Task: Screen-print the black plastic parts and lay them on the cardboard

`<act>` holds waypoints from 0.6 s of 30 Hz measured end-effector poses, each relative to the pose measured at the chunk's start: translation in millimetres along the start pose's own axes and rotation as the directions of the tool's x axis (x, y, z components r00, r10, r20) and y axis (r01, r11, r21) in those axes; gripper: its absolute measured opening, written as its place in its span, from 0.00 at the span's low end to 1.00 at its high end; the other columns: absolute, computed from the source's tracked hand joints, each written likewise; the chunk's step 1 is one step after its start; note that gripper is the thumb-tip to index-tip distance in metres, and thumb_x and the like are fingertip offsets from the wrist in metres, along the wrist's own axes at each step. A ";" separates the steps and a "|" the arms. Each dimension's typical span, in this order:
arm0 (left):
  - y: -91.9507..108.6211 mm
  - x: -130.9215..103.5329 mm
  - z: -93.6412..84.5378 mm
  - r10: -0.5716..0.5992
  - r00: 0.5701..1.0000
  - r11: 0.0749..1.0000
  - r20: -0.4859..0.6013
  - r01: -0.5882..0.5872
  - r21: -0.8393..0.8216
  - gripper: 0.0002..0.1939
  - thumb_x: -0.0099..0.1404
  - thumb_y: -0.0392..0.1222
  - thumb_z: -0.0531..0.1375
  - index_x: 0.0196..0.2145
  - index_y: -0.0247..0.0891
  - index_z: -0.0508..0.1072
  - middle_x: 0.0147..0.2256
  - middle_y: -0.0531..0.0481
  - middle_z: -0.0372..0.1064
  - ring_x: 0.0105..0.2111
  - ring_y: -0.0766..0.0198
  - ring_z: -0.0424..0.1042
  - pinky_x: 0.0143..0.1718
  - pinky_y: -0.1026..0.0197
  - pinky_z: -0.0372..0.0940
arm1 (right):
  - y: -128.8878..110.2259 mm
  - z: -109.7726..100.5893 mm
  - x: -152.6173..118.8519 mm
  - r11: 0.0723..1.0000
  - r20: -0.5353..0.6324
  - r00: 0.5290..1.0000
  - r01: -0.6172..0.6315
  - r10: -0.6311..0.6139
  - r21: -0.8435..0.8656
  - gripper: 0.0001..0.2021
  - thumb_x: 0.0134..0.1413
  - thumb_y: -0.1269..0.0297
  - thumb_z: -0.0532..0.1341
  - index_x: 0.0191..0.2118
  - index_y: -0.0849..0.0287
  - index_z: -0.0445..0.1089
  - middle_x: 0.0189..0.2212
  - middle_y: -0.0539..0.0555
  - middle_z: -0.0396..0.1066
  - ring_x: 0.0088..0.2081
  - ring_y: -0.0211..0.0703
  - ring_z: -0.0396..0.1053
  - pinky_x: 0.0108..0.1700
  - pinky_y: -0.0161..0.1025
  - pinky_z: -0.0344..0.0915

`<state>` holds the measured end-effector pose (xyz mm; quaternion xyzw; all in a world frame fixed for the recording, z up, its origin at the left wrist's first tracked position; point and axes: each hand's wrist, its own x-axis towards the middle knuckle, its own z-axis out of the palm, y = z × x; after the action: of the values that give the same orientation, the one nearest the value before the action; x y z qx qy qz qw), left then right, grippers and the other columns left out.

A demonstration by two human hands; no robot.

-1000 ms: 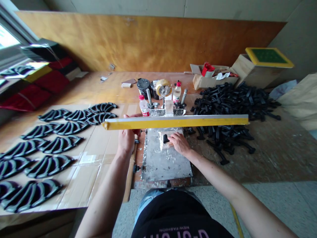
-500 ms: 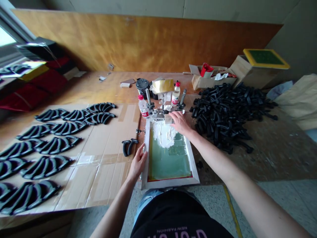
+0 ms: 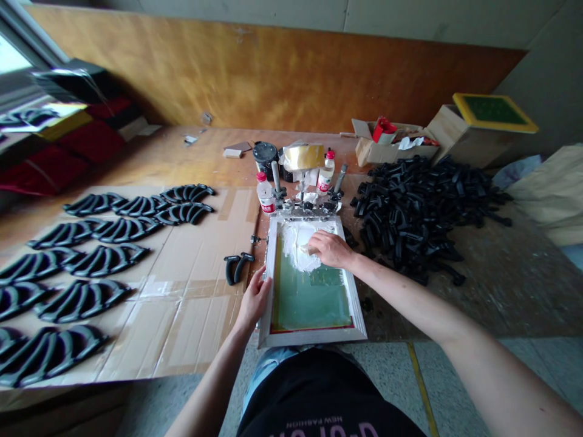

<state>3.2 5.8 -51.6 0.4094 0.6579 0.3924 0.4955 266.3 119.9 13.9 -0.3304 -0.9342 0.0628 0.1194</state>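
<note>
A framed green screen (image 3: pixel 314 303) lies in front of me, its far end at a metal clamp (image 3: pixel 305 208). White paste (image 3: pixel 294 240) covers the upper part of the mesh. My right hand (image 3: pixel 330 247) is closed on a small pale scraper (image 3: pixel 310 249), which rests in the paste. At the frame's left edge is my left hand (image 3: pixel 255 297), its fingers against the rim and partly hidden. Two curved black parts (image 3: pixel 238 268) lie on the cardboard just beyond that hand.
Rows of black parts (image 3: pixel 100 258) lie on cardboard (image 3: pixel 182 321) at the left. A heap of black parts (image 3: pixel 410 212) is at the right. Behind the clamp stand red-capped bottles (image 3: pixel 326 173) and a black tub (image 3: pixel 265 156). An open box (image 3: pixel 371 152) sits at the back right.
My right hand has come from the clamp end toward me with the scraper, down over the white paste. My left hand has stayed at the frame's left edge.
</note>
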 end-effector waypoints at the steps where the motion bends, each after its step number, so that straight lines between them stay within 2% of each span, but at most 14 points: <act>1: -0.6 0.1 0.2 -0.003 1.000 1.000 0.002 0.003 -0.016 0.39 0.59 0.62 0.60 0.62 0.38 0.64 0.32 0.50 0.72 0.30 0.60 0.71 0.31 0.61 0.64 | -3.0 5.8 -2.5 0.999 -0.028 1.000 -0.003 0.002 -0.032 0.07 0.56 0.77 0.57 0.36 0.61 0.70 0.35 0.57 0.71 0.41 0.47 0.66 0.41 0.39 0.62; 4: 0.0 -0.8 0.9 -0.012 1.000 0.999 0.015 0.013 -0.047 0.41 0.58 0.62 0.61 0.63 0.37 0.62 0.29 0.52 0.71 0.27 0.62 0.69 0.28 0.63 0.62 | -13.3 18.4 -14.1 0.995 -0.021 0.996 0.082 -0.083 -0.055 0.07 0.57 0.76 0.57 0.38 0.63 0.72 0.36 0.58 0.72 0.41 0.47 0.67 0.43 0.40 0.63; 6: 5.5 -4.0 0.1 -0.020 0.999 0.998 0.026 0.022 -0.058 0.42 0.57 0.62 0.61 0.63 0.37 0.62 0.28 0.52 0.71 0.27 0.62 0.69 0.27 0.63 0.62 | -15.8 15.7 -13.0 0.997 -0.019 0.997 0.079 -0.079 -0.015 0.05 0.59 0.72 0.59 0.39 0.61 0.72 0.35 0.56 0.73 0.39 0.46 0.68 0.42 0.39 0.64; 8: 17.5 -9.9 -3.2 -0.028 0.999 0.997 0.039 0.030 -0.066 0.43 0.57 0.62 0.62 0.64 0.37 0.61 0.29 0.52 0.71 0.27 0.62 0.69 0.27 0.63 0.62 | -11.5 4.7 2.4 0.999 -0.053 0.998 -0.014 0.016 0.038 0.08 0.59 0.68 0.62 0.44 0.59 0.73 0.37 0.55 0.74 0.39 0.44 0.69 0.42 0.38 0.64; 11: 45.9 -20.8 -13.2 -0.009 0.999 0.996 0.037 0.012 -0.085 0.40 0.58 0.64 0.61 0.62 0.40 0.64 0.34 0.50 0.74 0.31 0.62 0.71 0.30 0.64 0.64 | 9.6 -19.0 39.2 0.971 -0.113 0.967 -0.221 0.230 0.091 0.24 0.58 0.63 0.65 0.59 0.52 0.66 0.42 0.53 0.75 0.40 0.44 0.71 0.42 0.37 0.65; 13: 67.8 -24.5 -20.6 -0.016 0.999 0.992 0.034 0.021 -0.126 0.37 0.60 0.67 0.57 0.58 0.40 0.69 0.38 0.48 0.76 0.31 0.62 0.71 0.29 0.64 0.64 | 33.5 -34.9 54.5 0.933 -0.144 0.924 -0.339 0.354 0.116 0.30 0.57 0.62 0.66 0.64 0.48 0.61 0.42 0.52 0.76 0.38 0.44 0.72 0.41 0.37 0.66; 15: 89.8 -21.2 -25.2 -0.028 0.999 0.979 0.046 0.037 -0.200 0.37 0.61 0.71 0.52 0.54 0.40 0.72 0.38 0.48 0.76 0.29 0.62 0.71 0.27 0.63 0.65 | 62.5 -46.5 51.7 0.880 -0.201 0.859 -0.442 0.472 0.177 0.27 0.60 0.60 0.63 0.64 0.49 0.61 0.37 0.51 0.77 0.35 0.43 0.73 0.41 0.38 0.66; 16: 100.8 -16.8 -25.7 -0.009 0.999 0.967 0.042 0.020 -0.255 0.37 0.60 0.72 0.51 0.52 0.40 0.74 0.38 0.47 0.76 0.29 0.62 0.72 0.27 0.62 0.66 | 76.7 -49.3 43.5 0.839 -0.239 0.807 -0.496 0.540 0.223 0.23 0.62 0.60 0.60 0.62 0.52 0.64 0.34 0.51 0.77 0.34 0.43 0.73 0.40 0.38 0.66; 18: 123.2 -4.1 -23.1 0.117 0.993 0.921 -0.021 -0.116 -0.371 0.36 0.59 0.73 0.53 0.48 0.40 0.75 0.39 0.47 0.76 0.32 0.60 0.74 0.31 0.60 0.69 | 98.8 -45.9 18.0 0.730 -0.288 0.671 -0.611 0.683 0.307 0.17 0.64 0.62 0.56 0.55 0.57 0.69 0.30 0.52 0.76 0.32 0.43 0.72 0.39 0.38 0.66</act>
<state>-0.1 43.3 67.9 0.3468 0.5458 0.5382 0.5405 324.4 209.5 42.0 -0.6337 -0.7031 0.1219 0.2987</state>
